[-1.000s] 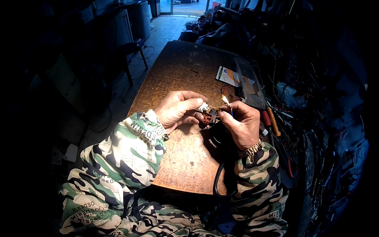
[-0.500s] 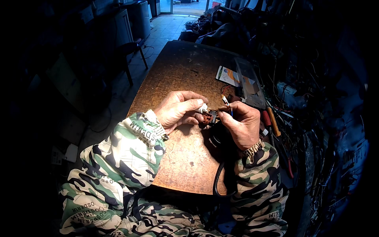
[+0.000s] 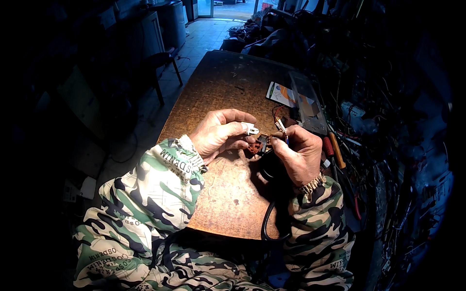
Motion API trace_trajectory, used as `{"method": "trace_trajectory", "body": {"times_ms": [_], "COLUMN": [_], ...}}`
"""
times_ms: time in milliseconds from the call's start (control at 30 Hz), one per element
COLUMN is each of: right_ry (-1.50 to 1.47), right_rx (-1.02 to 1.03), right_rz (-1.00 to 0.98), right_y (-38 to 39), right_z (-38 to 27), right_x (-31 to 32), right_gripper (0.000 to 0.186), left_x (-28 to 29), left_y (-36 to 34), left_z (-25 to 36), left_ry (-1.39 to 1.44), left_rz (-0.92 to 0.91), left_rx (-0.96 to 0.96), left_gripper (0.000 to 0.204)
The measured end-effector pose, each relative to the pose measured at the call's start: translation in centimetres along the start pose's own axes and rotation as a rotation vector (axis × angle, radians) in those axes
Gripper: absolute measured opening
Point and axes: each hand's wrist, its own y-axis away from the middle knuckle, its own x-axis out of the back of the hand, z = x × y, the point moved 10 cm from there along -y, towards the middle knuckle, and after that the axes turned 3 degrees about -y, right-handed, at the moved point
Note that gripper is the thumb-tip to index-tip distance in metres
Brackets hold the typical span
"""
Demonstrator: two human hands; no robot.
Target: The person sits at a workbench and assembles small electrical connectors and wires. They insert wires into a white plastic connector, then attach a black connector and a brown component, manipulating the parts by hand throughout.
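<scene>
My left hand [image 3: 221,135] pinches a small white plastic connector [image 3: 251,129] between thumb and fingers. Close to its right, my right hand [image 3: 302,151] grips a second slim white connector [image 3: 280,124] with thin coloured wires. The two connectors are apart. Beneath and between the hands sits a small reddish-brown part [image 3: 254,147], beside a dark piece whose kind I cannot make out. A round black object lies partly in the shadow of my right hand, and a black cable [image 3: 266,220] curves over the table's near edge.
The worn wooden table [image 3: 218,208] carries a card with an orange pattern [image 3: 280,94] and a clear plastic tray [image 3: 310,104]. Screwdrivers with red [image 3: 328,145] and orange [image 3: 336,151] handles lie at its right edge, next to heaped wires. A dark stool [image 3: 162,60] stands left.
The connector in my left hand has turned, showing its open end more. My right hand has shifted slightly right, and its connector now tilts more upright.
</scene>
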Motion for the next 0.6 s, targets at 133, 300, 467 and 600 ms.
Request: {"method": "trace_trajectory", "body": {"times_ms": [133,300,467,600], "right_ry": [-0.095,-0.109,-0.145,-0.130], "right_rx": [-0.070,-0.066,-0.087,-0.075], "right_rz": [0.013,-0.004,0.021,0.023], "right_y": [0.1,-0.1,0.0,-0.1], "right_z": [0.6,0.5,1.3,1.2], "right_x": [0.3,-0.1,0.3,0.4], "right_gripper": [0.008,0.009,0.010,0.010], "left_x": [-0.7,-0.8,-1.0,-1.2], "left_y": [-0.2,0.5,0.2,0.4], "left_z": [0.1,0.7,-0.1,0.1], "left_ry": [-0.014,-0.038,-0.039,-0.029], "left_rz": [-0.027,-0.018,-0.066,-0.061], "left_rx": [0.004,-0.001,0.022,0.053], "left_gripper": [0.031,0.033,0.033,0.033]}}
